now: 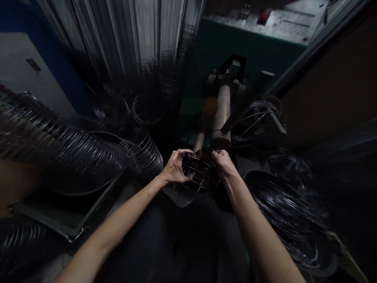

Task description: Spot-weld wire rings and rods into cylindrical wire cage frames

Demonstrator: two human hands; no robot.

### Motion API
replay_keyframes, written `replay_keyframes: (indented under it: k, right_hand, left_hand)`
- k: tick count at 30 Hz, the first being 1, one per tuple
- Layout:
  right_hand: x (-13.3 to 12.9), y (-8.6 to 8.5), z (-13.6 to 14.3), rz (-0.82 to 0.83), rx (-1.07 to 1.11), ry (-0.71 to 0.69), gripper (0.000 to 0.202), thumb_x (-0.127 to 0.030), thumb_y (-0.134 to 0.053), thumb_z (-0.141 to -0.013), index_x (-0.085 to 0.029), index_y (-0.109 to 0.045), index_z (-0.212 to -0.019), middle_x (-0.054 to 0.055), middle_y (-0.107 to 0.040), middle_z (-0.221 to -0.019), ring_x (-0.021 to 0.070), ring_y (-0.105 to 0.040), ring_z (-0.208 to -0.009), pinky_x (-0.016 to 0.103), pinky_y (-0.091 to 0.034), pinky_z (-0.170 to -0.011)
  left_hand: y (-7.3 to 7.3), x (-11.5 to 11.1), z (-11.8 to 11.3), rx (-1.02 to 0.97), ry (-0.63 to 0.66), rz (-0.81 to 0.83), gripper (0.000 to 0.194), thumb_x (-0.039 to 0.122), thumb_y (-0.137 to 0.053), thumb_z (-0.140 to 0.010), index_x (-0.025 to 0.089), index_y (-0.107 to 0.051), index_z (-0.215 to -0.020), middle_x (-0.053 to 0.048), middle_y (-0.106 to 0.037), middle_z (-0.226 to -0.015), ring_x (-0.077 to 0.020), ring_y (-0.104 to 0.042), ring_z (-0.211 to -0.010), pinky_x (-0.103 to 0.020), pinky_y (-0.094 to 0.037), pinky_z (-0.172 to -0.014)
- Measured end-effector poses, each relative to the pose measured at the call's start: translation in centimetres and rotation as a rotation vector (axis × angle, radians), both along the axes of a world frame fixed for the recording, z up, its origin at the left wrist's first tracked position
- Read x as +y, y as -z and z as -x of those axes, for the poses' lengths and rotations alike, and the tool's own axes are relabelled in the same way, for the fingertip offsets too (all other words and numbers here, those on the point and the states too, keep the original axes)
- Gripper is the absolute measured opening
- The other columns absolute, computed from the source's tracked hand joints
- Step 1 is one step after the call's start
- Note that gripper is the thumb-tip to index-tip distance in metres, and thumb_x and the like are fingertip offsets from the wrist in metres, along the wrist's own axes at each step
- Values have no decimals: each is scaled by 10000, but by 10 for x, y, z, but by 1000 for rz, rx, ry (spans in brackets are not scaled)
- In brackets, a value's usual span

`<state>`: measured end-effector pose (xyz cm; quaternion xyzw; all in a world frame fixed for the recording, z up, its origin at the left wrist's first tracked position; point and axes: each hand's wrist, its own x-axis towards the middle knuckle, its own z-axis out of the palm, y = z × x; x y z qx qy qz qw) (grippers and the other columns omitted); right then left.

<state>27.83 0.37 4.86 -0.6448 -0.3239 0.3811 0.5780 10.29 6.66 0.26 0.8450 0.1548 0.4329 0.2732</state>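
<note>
A small metal wire grid (201,171) lies between my two hands, below the tip of the green machine's (197,94) cylindrical arm (223,114). My left hand (178,167) grips the grid's left side, with its thumb and fingers spread around the edge. At the grid's upper right, my right hand (222,162) is closed with its fingers pinched at the wire edge. The grid's top edge is near the end of a thinner rod (200,139) beside the cylinder. Dimness hides the exact contact there.
Stacked wire rings (144,155) and a long row of wire pieces (59,133) stand at the left, above a green-framed tray (72,232). Coiled wire (285,208) lies at the right. A dark bar (247,102) slants beside the cylinder.
</note>
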Motion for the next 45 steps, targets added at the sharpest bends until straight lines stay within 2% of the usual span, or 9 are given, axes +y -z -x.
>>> replay_keyframes:
  k: [6, 11, 15, 18, 21, 24, 29, 39, 45]
  right_hand:
    - [3, -2, 1, 6, 9, 47, 485, -537, -778, -513, -204, -518, -752, -94, -391, -421, 54, -287, -356, 208, -195, -346]
    - [4, 1, 7, -25, 88, 68, 408, -475, -764, -577, -216, -476, -708, -96, -374, -409, 47, -280, -345, 196, -217, -332]
    - [3, -6, 9, -27, 127, 214, 366, -410, -753, -623, -207, -458, -697, -97, -406, -449, 30, -286, -341, 176, -213, -324]
    - [-2, -16, 5, -65, 286, 298, 352, -408, -717, -673, -202, -433, -698, -107, -401, -461, 17, -276, -331, 159, -229, -331]
    - [-10, -22, 2, -53, 390, 166, 332, -338, -749, -634, -178, -462, -685, -92, -440, -484, 5, -294, -351, 141, -220, -335]
    - [-15, -20, 2, -22, 369, 73, 337, -295, -790, -566, -158, -512, -699, -76, -482, -515, -1, -294, -359, 136, -190, -326]
    - [-11, -12, 6, -32, 317, 107, 367, -324, -797, -550, -176, -510, -723, -73, -475, -501, 22, -339, -365, 145, -213, -329]
    - [6, -9, 8, -55, 216, 79, 418, -377, -804, -500, -200, -474, -684, -76, -449, -435, 43, -358, -365, 168, -248, -337]
    - [11, -8, 10, -105, 191, 98, 444, -361, -827, -427, -185, -487, -651, -74, -457, -452, 37, -382, -397, 168, -298, -370]
  left_hand:
    - [-5, 1, 0, 37, -11, 35, 685, 285, -700, -594, 207, -376, -1192, -70, -537, -1063, -226, -579, -937, -415, -451, -858]
    - [-3, 3, 1, 18, 28, 35, 682, 249, -698, -593, 206, -364, -1186, -33, -531, -963, -184, -575, -835, -392, -459, -838]
    - [2, 7, 0, 22, 32, 78, 740, 246, -707, -594, 210, -319, -1223, -50, -523, -1014, -196, -575, -895, -388, -453, -843]
    - [6, 7, 0, 37, 55, 115, 785, 261, -712, -604, 205, -274, -1253, -52, -522, -997, -203, -573, -918, -387, -453, -842]
    - [9, 5, 2, -1, 82, 144, 805, 255, -702, -618, 194, -239, -1273, -29, -519, -925, -181, -576, -848, -372, -466, -806]
    - [9, 5, 6, -46, 63, 158, 780, 255, -702, -625, 205, -261, -1267, -5, -513, -863, -164, -568, -785, -361, -476, -767]
    - [4, 9, 12, -45, -3, 93, 659, 241, -722, -586, 222, -385, -1152, -2, -504, -817, -184, -558, -791, -407, -473, -776]
    - [2, 20, 14, -51, -28, 68, 533, 231, -723, -580, 204, -437, -1028, -33, -504, -871, -197, -556, -856, -415, -458, -825]
    - [6, 25, 13, -54, -19, 100, 607, 244, -727, -586, 200, -419, -1107, -23, -506, -848, -194, -557, -846, -398, -465, -814]
